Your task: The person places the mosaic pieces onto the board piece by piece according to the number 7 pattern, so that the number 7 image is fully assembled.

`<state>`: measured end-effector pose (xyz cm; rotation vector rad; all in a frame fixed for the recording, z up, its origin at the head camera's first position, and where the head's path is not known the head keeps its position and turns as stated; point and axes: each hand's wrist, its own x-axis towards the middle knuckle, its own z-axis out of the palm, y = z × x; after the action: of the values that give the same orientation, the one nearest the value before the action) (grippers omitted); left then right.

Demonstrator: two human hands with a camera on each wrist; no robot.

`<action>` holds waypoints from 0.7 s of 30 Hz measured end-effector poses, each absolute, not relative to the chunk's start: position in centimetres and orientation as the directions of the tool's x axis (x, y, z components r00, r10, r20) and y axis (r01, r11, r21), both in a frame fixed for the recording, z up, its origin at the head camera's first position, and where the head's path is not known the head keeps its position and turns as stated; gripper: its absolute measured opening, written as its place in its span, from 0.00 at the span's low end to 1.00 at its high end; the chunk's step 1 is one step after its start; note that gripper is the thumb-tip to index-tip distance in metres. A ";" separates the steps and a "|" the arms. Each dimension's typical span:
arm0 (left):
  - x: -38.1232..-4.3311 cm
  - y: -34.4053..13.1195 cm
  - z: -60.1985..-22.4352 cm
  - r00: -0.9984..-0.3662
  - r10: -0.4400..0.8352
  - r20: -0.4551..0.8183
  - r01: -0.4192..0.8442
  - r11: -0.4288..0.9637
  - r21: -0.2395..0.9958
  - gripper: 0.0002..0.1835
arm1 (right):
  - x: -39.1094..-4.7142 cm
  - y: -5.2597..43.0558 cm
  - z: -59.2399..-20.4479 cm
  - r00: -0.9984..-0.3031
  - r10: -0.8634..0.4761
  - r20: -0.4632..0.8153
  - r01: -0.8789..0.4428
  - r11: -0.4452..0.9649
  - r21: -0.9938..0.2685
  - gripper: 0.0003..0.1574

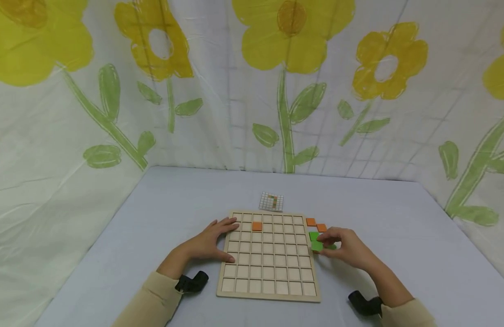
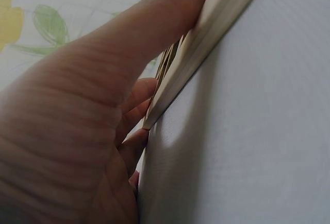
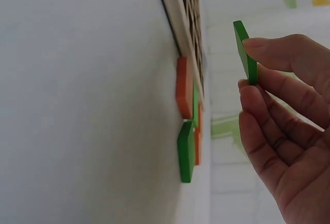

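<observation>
A wooden grid board (image 1: 268, 297) lies on the table, with one orange tile (image 1: 257, 226) in a compartment near its top left. My left hand (image 1: 207, 240) rests along the board's left side, thumb and fingers spread and touching its edge. At the board's right side, my right hand (image 1: 345, 247) pinches a green square tile (image 3: 246, 54) between thumb and fingertips, raised above the table. Below it in the right wrist view lie another green tile (image 3: 186, 152) and an orange tile (image 3: 184, 87). Farther up are more tiles, including a green one (image 1: 314, 236).
Two orange tiles (image 1: 311, 222) lie off the board's upper right corner. Behind the board is a small card (image 1: 271, 201) printed with a grid and coloured squares. A flower-printed curtain (image 1: 211, 136) hangs at the back of the white table (image 1: 186, 190).
</observation>
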<state>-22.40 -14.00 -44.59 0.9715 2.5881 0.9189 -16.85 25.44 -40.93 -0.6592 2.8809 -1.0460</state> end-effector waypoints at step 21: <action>-22.5 -14.1 -44.6 -0.749 0.662 0.011 0.523 0.581 0.624 0.51 | -20.2 22.0 -40.2 -0.886 -0.439 0.149 -0.425 0.639 -0.641 0.16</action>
<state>-22.53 -14.10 -44.58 0.9862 2.5894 0.9125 -20.16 21.96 -40.20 -0.7446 2.8260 -1.0964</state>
